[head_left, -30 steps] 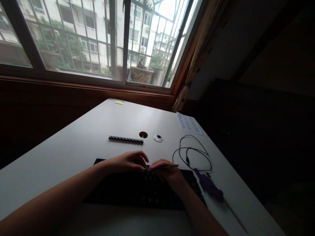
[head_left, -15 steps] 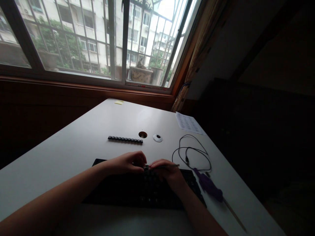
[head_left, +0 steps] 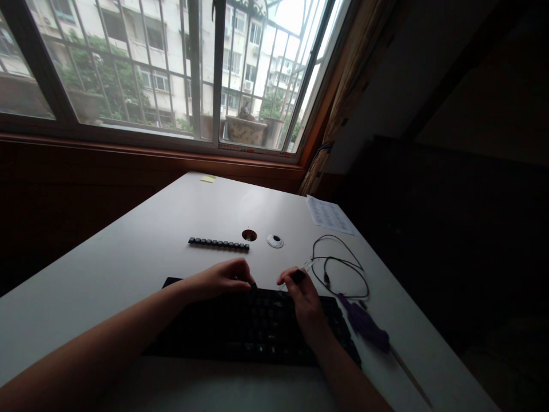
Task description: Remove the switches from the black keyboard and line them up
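Note:
A black keyboard (head_left: 257, 329) lies on the white desk (head_left: 141, 257) in front of me. My left hand (head_left: 221, 278) rests at the keyboard's far edge, its fingertips pinched on a small dark keycap (head_left: 253, 283). My right hand (head_left: 302, 297) is lifted just above the keyboard's far right part and grips a thin key puller tool (head_left: 299, 273), its tip pointing away towards the cable. A row of several removed dark keycaps (head_left: 218, 244) lies in a line further back on the desk.
A black coiled cable (head_left: 338, 266) and a purple-handled tool (head_left: 364, 325) lie right of the keyboard. A cable hole (head_left: 249, 234) and its white cap (head_left: 275, 241) sit behind. A printed sheet (head_left: 329, 215) and yellow note (head_left: 208, 178) lie near the window.
My hands have parted: the right hand lifted and swung the tool up and to the right, away from the left hand, whose fingers now pinch a small keycap.

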Demonstrator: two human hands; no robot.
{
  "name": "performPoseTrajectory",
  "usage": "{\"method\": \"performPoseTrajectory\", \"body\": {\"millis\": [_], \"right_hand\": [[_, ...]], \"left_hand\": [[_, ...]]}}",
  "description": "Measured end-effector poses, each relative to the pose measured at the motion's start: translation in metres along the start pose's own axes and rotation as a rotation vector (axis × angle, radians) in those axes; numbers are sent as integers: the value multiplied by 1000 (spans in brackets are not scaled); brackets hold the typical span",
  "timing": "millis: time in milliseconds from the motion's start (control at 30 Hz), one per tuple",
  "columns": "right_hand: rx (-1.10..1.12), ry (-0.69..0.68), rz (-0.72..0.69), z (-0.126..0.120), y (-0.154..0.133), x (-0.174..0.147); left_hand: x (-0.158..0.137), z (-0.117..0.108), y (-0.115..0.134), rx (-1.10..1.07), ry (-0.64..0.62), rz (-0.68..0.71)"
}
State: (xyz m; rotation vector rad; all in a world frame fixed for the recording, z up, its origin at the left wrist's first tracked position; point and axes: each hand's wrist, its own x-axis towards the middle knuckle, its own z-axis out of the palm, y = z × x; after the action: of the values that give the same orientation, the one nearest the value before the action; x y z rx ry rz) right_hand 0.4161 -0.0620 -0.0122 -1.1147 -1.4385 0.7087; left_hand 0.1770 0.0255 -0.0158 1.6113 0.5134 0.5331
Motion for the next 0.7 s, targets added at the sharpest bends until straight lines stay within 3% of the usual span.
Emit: {"method": "performPoseTrajectory", "body": {"millis": [100, 300, 700], "right_hand": [[-52, -58, -1, 1, -1, -2], [-284, -197, -140, 4, 0, -1], [-383, -337, -210, 9, 7, -2]], "left_hand": [[0, 0, -2, -17, 1, 1], [1, 1, -3, -61, -31, 23], [-1, 3, 3, 33, -54, 10]]}}
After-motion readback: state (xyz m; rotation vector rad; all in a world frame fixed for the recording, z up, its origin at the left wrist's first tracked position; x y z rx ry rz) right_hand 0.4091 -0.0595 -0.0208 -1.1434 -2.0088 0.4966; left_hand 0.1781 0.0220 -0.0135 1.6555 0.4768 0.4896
